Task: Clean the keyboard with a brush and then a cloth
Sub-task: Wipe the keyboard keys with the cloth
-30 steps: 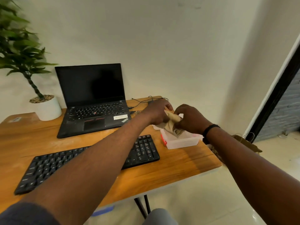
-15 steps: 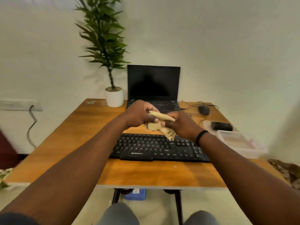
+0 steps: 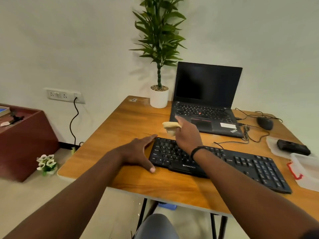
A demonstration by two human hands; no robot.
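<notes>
Our right fingers [image 3: 178,120] are curling round a folded tan cloth [image 3: 170,127], holding it raised just above the far left corner of the black keyboard [image 3: 215,163], apparently so the wiping can begin at that end. Our left hand [image 3: 138,152] is lying flat with fingers spread straight, pressing the surface [image 3: 172,188] and bracing the keyboard's left edge, likely to stop it sliding under the cloth. Our right hand [image 3: 188,135], a dark band at its wrist, is crossing over the keys. No brush is showing, so we are judging the cloth stage as just starting.

Beyond the keyboard an open laptop [image 3: 205,100] is sitting close behind, with a potted plant [image 3: 159,66] at its left. Loose cables [image 3: 248,133] are trailing between laptop and keyboard and could be snagging a wide sweep. A mouse [image 3: 265,123], a dark device [image 3: 293,147] and a clear plastic container [image 3: 307,168] are crowding the right end. A wall socket [image 3: 64,95] and red cabinet [image 3: 25,140] are standing off to the left.
</notes>
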